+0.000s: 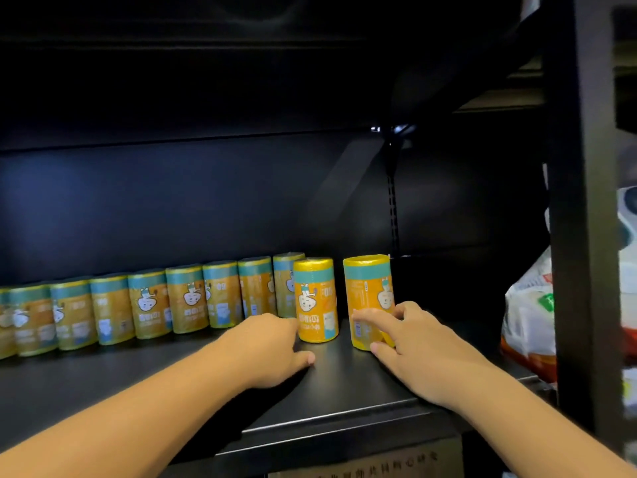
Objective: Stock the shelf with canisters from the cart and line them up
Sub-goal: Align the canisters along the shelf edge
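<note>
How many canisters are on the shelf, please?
11. Nine in the back row; a front canister at the left hand; the rightmost canister at the right hand. More may lie off-frame left.

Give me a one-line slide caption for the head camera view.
Left hand touches the left canister, right hand the right canister, at the end of the row on the shelf.

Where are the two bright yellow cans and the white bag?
left yellow canister [315,298], head view, label front.
right yellow canister [367,288], head view, upper label.
white bag [529,305], head view, its side.
</note>
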